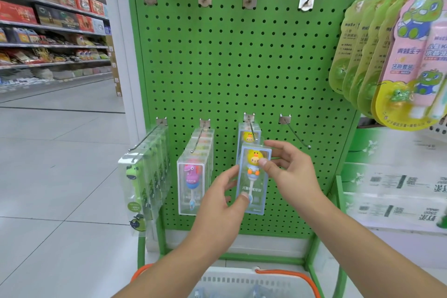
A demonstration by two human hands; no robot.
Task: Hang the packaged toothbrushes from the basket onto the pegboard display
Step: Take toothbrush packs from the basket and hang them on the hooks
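A clear boxed toothbrush with a yellow duck handle [252, 176] is held upright in front of the green pegboard [242, 68]. My left hand [225, 203] grips its lower end, thumb on the front. My right hand [287, 172] pinches its upper right side. The box's top is at the tip of the third lower hook [252, 132], where another duck box [248, 136] hangs behind. The white basket [246, 282] with orange handles sits below, with more packages faintly visible inside.
Pink toothbrush boxes [192, 181] and green ones [145, 176] hang on the two hooks to the left. An empty hook [296, 134] sticks out to the right. Green and pink toothpaste packs [396, 55] hang at upper right. Store shelves [53, 31] line the aisle at left.
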